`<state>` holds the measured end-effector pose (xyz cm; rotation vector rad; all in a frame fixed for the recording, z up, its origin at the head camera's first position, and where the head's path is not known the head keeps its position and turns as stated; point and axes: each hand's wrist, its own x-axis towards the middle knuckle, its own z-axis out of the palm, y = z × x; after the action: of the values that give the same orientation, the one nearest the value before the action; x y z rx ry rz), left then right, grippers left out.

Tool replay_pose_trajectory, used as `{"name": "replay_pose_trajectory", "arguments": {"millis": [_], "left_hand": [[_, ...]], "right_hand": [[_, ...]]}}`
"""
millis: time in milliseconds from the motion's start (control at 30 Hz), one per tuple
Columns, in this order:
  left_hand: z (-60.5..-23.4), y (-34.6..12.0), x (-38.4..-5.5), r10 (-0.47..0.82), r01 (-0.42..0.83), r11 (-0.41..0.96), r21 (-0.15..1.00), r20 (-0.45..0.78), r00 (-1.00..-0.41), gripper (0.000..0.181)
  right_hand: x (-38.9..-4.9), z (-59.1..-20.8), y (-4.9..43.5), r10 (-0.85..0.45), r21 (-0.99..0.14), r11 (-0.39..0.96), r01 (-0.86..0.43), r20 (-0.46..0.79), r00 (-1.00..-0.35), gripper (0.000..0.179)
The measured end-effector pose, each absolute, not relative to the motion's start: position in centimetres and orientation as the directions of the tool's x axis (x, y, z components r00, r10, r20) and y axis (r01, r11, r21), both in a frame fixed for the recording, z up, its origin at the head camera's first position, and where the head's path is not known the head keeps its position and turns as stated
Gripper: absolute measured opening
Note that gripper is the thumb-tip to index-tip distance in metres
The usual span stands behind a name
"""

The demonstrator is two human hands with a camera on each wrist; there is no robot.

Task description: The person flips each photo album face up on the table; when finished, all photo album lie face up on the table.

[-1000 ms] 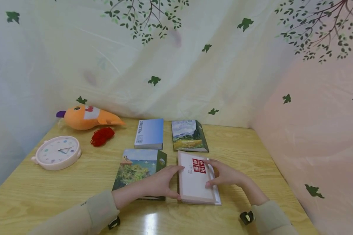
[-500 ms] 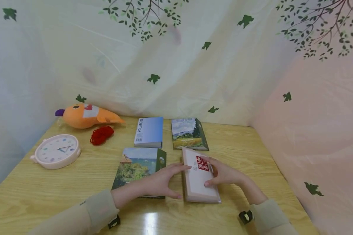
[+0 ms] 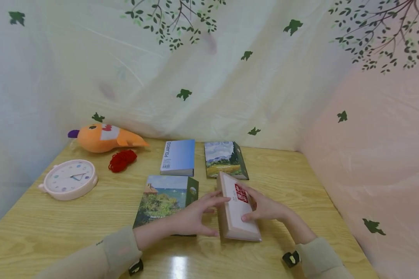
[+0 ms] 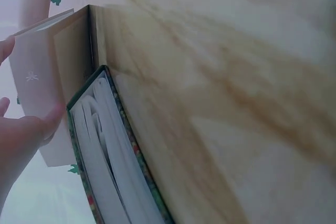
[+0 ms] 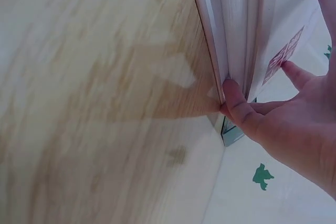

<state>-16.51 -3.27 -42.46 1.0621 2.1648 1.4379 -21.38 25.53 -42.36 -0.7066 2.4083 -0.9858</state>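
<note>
A thick white photo album [image 3: 242, 223] with a red square of characters on its cover stands tilted, its left side face showing. My right hand [image 3: 270, 207] grips its right side. In the right wrist view the thumb and a finger of that right hand [image 5: 299, 124] are on the cover, with other fingers at the page edge. My left hand [image 3: 195, 215] is spread at the album's left side, index fingertip overlapping the cover edge. Under the left forearm lies an album with a seaside painting [image 3: 164, 197]; its pages [image 4: 107, 145] show in the left wrist view.
Behind lie a blue POLAROID album [image 3: 178, 157] and an album with a landscape painting [image 3: 223, 159]. To the left on the wooden table [image 3: 90, 221] are a pink clock [image 3: 70, 180], red yarn [image 3: 122, 160] and an orange plush toy [image 3: 108, 138] against the fabric backdrop [image 3: 153, 97].
The white album has tipped from lying flat to a tilt, its left side face coming into view. My left fingers have come off its left edge and shifted slightly right.
</note>
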Motion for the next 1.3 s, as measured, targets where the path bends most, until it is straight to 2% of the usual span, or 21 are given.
{"name": "replay_pose_trajectory", "arguments": {"millis": [233,500,700,867,1133,1300], "left_hand": [[-41.3,-3.4,-16.5,0.699,0.447,0.206,0.870,0.188,-0.690,0.090],[-41.0,-3.3,-17.0,0.662,0.481,0.126,0.867,0.288,-0.692,0.092],[-40.7,-3.1,-17.5,0.626,0.488,0.060,0.871,0.348,-0.697,0.086],[-40.5,-3.0,-17.8,0.629,0.502,0.048,0.863,0.365,-0.687,0.081],[-40.0,-2.7,-18.1,0.624,0.547,0.058,0.835,0.397,-0.673,0.078],[-39.6,-2.5,-18.1,0.628,0.560,0.072,0.825,0.398,-0.668,0.077]], "right_hand": [[-21.7,-42.4,25.1,-0.622,-0.836,0.514,-0.190,-0.211,-0.754,0.102],[-21.8,-42.7,24.3,-0.647,-0.905,0.387,-0.176,-0.131,-0.751,0.096],[-21.6,-42.9,23.6,-0.653,-0.937,0.306,-0.166,-0.080,-0.753,0.092],[-21.1,-42.7,23.3,-0.619,-0.939,0.299,-0.171,-0.054,-0.784,0.087],[-20.7,-42.0,23.0,-0.577,-0.915,0.286,-0.283,0.072,-0.814,0.085],[-20.4,-41.5,23.0,-0.573,-0.937,0.255,-0.239,0.053,-0.818,0.086]]}}
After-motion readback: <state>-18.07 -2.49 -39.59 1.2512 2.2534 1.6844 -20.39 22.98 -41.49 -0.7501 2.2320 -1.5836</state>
